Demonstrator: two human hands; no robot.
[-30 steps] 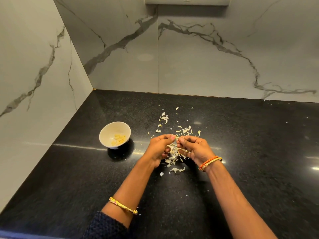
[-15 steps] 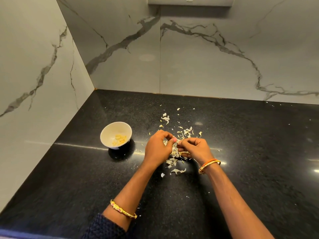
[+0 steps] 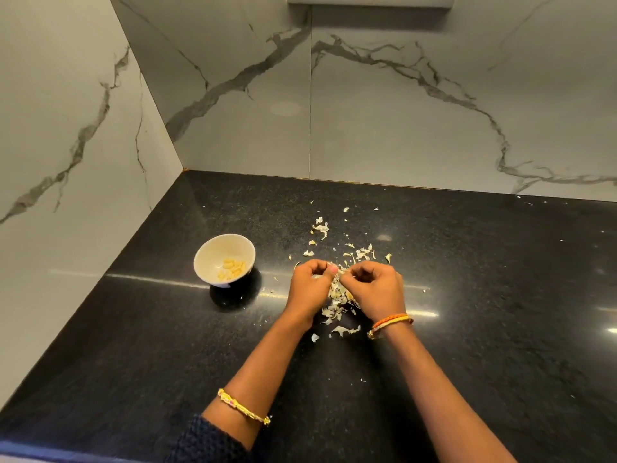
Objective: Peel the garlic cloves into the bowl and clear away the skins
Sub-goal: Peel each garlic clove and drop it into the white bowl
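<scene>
My left hand (image 3: 310,284) and my right hand (image 3: 379,289) meet above a heap of garlic skins (image 3: 335,305) on the black counter. Both pinch a small garlic clove (image 3: 336,275) between thumb and fingertips; most of it is hidden by the fingers. A small white bowl (image 3: 203,259) stands to the left of my hands, apart from them, with several peeled yellow cloves (image 3: 232,269) in its bottom. More skins (image 3: 322,227) lie scattered beyond my hands.
The black speckled counter (image 3: 484,295) ends in marble walls at the left (image 3: 66,145) and back (image 3: 384,111). Its front edge runs along the bottom left. Bangles sit on both wrists.
My hands have risen slightly and turned, fingertips working at the clove between them. The bowl and the skins on the counter stay where they were.
</scene>
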